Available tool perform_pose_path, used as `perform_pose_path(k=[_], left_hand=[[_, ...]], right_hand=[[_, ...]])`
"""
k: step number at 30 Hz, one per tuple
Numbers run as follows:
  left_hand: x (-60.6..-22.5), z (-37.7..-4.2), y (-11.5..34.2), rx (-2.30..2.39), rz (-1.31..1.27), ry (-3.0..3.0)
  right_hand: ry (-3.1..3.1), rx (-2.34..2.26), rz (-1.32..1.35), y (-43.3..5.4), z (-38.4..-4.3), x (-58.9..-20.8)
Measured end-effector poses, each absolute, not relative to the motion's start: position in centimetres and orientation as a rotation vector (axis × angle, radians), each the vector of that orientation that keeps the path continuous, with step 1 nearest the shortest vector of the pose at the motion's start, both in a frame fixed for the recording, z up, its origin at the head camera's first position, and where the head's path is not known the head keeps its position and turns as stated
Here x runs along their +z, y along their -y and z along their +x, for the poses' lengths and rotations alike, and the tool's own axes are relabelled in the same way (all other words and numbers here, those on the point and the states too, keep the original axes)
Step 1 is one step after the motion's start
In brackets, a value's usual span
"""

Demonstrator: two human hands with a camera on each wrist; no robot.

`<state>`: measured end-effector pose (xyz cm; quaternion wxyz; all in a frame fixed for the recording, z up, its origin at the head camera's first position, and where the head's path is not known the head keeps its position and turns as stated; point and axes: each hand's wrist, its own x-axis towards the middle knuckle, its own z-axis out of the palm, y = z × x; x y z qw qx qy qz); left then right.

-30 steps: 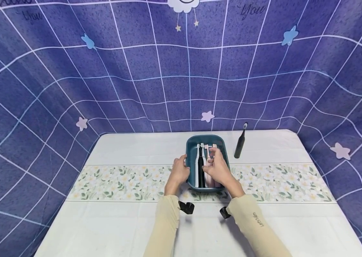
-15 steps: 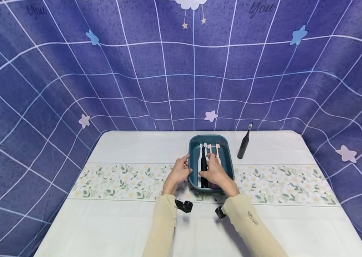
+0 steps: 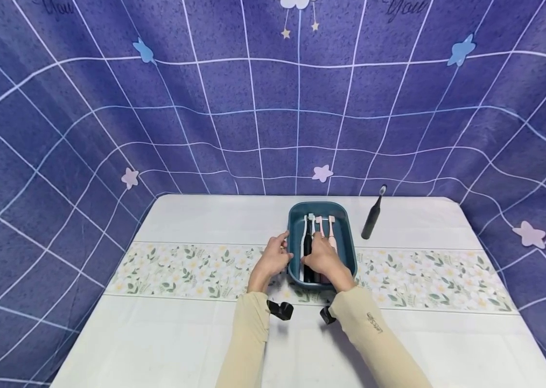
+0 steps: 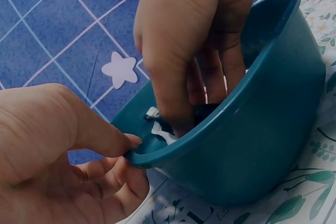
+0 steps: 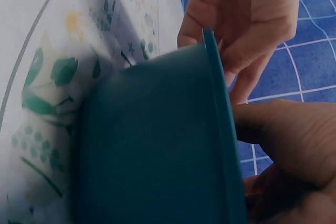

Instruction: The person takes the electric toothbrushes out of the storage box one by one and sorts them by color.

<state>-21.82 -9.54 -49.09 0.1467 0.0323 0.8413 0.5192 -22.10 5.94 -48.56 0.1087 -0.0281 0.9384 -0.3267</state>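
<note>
Purple-blue curtain (image 3: 273,129) with a pale grid hangs behind a table under a white cloth (image 3: 195,215) with a floral band. Rounded dark-teal plastic tub (image 3: 321,206) lies right of the table's middle, nearer the far edge than the near. Inside, side by side: a slim white toothbrush (image 3: 303,240), a black-handled toothbrush (image 3: 308,246), a second white one (image 3: 313,223) and two pink toothbrushes (image 3: 332,231), heads toward the far wall. Another all-black toothbrush (image 3: 371,221) appears to stand upright near the far edge, right of the tub.

Left hand (image 3: 271,257): pinches the tub's left rim between thumb and fingers. Right hand (image 3: 323,257): inside the tub, thumb and fingers straddling the black handle; cannot tell whether it grips.

Handling (judged): brushes light, stiff, smooth enough to slip or roll; bristles bend easily. Best hold: mid-handle. Tub probably light; steady by the rim.
</note>
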Motion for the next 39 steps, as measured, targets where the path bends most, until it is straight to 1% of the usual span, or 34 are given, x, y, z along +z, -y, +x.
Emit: perform_pose_path(k=[6,16,29,39], left_hand=[[-49.1,-21.8,9.5,1.515,0.106,-2.413],[-49.0,-21.7,9.6,1.509,0.103,-2.423],[-49.1,-21.7,9.4,1.477,0.086,-2.460],[-48.8,-21.4,9.3,1.507,0.061,-2.435]], right_hand=[[-2.763,-0.920,-0.039,-5.3,-21.9,-48.5],[-2.801,-0.982,-0.065,-5.3,-21.7,-48.8],[-2.775,-1.334,-0.027,-5.9,-21.7,-49.1],[-2.740,-1.497,-0.005,-6.6,-21.4,-48.2]])
